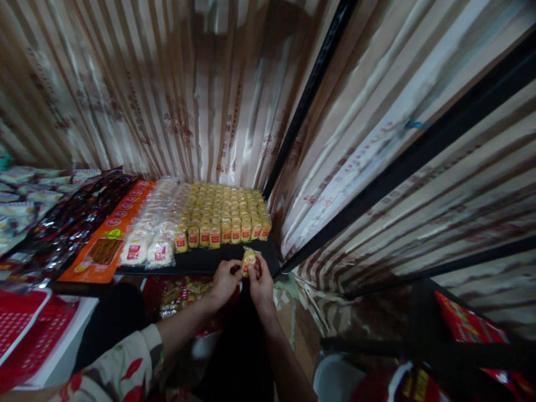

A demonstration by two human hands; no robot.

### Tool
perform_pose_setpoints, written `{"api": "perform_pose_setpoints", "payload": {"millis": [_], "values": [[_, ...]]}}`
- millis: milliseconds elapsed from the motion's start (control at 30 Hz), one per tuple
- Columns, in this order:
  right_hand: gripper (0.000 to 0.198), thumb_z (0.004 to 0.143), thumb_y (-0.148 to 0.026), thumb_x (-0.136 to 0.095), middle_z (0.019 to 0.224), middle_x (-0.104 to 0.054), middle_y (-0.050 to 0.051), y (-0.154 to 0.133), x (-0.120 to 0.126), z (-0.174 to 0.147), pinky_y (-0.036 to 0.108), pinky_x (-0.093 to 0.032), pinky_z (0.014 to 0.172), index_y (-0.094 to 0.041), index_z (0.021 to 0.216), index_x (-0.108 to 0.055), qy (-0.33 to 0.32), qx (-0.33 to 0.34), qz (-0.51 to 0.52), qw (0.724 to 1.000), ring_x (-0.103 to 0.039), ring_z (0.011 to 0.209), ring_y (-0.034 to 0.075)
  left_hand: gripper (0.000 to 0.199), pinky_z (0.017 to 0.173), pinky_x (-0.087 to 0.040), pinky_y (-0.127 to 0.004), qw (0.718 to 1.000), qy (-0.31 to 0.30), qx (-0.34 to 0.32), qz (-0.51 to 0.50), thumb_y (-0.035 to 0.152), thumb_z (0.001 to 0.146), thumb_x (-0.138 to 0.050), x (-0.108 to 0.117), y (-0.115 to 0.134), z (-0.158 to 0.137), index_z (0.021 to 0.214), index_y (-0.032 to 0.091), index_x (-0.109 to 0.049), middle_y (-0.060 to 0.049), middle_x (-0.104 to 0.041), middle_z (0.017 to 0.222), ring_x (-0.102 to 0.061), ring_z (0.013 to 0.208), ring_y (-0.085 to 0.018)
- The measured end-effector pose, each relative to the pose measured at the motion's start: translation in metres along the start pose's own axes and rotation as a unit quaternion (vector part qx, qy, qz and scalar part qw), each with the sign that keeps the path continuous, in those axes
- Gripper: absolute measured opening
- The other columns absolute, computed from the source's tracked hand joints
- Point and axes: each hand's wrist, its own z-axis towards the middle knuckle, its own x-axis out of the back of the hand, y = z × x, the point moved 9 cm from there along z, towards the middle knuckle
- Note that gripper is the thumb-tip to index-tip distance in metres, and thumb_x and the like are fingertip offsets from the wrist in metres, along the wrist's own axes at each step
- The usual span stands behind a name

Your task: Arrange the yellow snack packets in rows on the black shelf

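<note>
In the head view, the right hand [260, 279] is mostly closed, its thumb lying on the front of a small yellow packet [248, 261] and its fingers bent around the right side. The left hand [226, 282] is curled too, thumb and forefinger drawn together on the packet's lower left edge. Both hold it at the front edge of the black shelf [213, 258], toward the shelf's right end. Farther back on the shelf stand rows of matching yellow packets [226, 218]; to their left on the shelf lie white packets [146, 248], then an orange bag [104, 251]. Beneath the shelf are more wrapped goods [184, 293], perhaps in a red container, though it is too dim to be sure.
</note>
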Motion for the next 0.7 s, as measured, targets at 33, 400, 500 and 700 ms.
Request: {"api": "perform_pose_setpoints", "payload": {"millis": [33,400,500,700], "values": [[0.052,0.078,-0.04,-0.051,0.114,-0.058,0.016,-0.001,0.006,0.005,0.038,-0.05,0.086,-0.013,0.122,-0.045,0.014,0.009,-0.016,1.0,-0.062,0.097,0.021,0.019,0.053,-0.045,-0.017,0.999,0.006,-0.005,0.032,0.015,0.072,-0.059,-0.003,0.005,0.006,0.09,0.016,-0.066,-0.004,-0.059,0.088,-0.055,0.059,-0.007],[0.057,0.084,-0.031,-0.038,0.128,-0.049,0.015,-0.008,0.028,0.044,0.04,-0.037,0.099,-0.014,0.137,-0.026,0.105,0.065,-0.13,0.984,-0.049,0.116,0.021,0.017,0.07,-0.047,-0.022,0.994,0.033,-0.053,0.092,0.007,0.071,-0.057,-0.054,0.037,0.064,0.083,0.014,-0.067,-0.003,-0.063,0.08,-0.058,0.067,-0.01],[0.056,0.084,-0.028,-0.034,0.135,-0.042,0.013,-0.005,0.029,0.048,0.041,-0.032,0.103,-0.016,0.138,-0.024,0.117,0.06,-0.161,0.978,-0.042,0.124,0.021,0.016,0.069,-0.047,-0.022,0.994,0.028,-0.044,0.095,0.007,0.071,-0.058,-0.063,0.038,0.073,0.082,0.015,-0.067,-0.002,-0.063,0.079,-0.057,0.065,-0.009],[0.057,0.081,-0.024,-0.032,0.136,-0.042,0.012,0.003,0.032,0.062,0.041,-0.031,0.104,-0.016,0.138,-0.027,0.114,0.042,-0.188,0.975,-0.039,0.126,0.021,0.013,0.067,-0.045,-0.022,0.993,0.022,-0.032,0.108,0.009,0.073,-0.058,-0.075,0.041,0.086,0.08,0.014,-0.067,-0.002,-0.063,0.073,-0.057,0.066,-0.01]]}}
